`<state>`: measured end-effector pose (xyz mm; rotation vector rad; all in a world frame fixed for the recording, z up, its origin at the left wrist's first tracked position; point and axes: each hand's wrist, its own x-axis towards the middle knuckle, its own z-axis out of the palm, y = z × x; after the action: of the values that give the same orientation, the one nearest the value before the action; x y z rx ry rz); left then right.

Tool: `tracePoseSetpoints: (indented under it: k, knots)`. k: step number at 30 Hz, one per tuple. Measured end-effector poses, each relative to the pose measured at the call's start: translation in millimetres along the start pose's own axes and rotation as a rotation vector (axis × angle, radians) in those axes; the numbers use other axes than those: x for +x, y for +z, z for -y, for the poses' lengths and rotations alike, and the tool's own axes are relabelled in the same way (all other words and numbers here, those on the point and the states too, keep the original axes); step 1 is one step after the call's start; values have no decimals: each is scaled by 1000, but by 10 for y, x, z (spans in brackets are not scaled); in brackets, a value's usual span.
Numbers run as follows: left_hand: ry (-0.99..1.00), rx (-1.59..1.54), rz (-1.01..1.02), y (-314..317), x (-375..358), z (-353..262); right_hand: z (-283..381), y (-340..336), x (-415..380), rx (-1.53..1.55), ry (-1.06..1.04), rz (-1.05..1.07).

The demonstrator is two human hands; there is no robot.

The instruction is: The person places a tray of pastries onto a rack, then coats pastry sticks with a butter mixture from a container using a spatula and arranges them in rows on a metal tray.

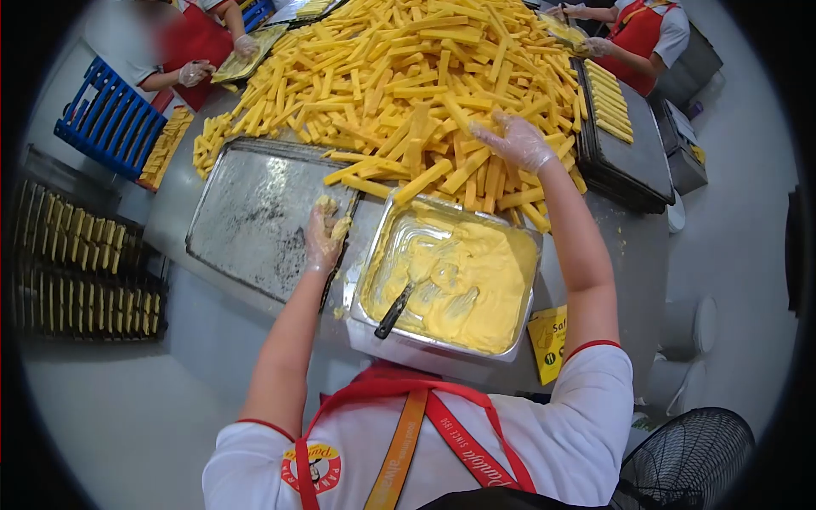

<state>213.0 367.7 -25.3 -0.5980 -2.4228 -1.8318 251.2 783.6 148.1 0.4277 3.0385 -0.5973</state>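
A large heap of yellow sticks covers the middle of the metal table. My right hand, in a clear glove, lies at the heap's right front with its fingers apart, touching the sticks. My gloved left hand is at the right edge of a dark, bare-looking baking tray; yellow paste is smeared on its fingers, and what they may hold is hard to make out. Between my arms stands a metal pan of yellow paste, with a black-handled tool resting in it.
Stacked trays with a row of sticks stand at the right. Two people in red aprons work across the table, at the far left and far right. A yellow packet lies beside the pan. Racks, a blue crate and a fan surround the table.
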Motion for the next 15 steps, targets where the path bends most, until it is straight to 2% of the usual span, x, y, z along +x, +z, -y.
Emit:
tracePoseSetpoints:
  k: [1,4,6,7,8,9,10,11,14,15]
  knots:
    - [-22,-29,-10,9,16,21,29,66,-53,-38,-6,-23]
    - [-18,-53,-21,14,6,-15,126,50,-456,98,-97,-207]
    - [39,-59,-28,11,30,12,348,-128,-864,-1,-133,-315]
    - [-14,-256,-47,54,43,68,457,-139,-1085,-49,-150,-366]
    - [-43,-265,-40,66,62,31,472,1,-1249,-2,-320,-357]
    - [-76,-272,-30,64,73,-21,495,166,-1431,48,-488,-344]
    - [-115,-273,-16,28,71,-40,643,290,-1680,180,-567,-135]
    - [15,-120,-38,27,98,158,836,443,-1936,319,-638,78]
    - [145,-104,-50,7,96,86,1284,1044,-2390,227,-709,148]
    - [-47,-262,27,-24,103,134,1428,1149,-2448,145,-698,155]
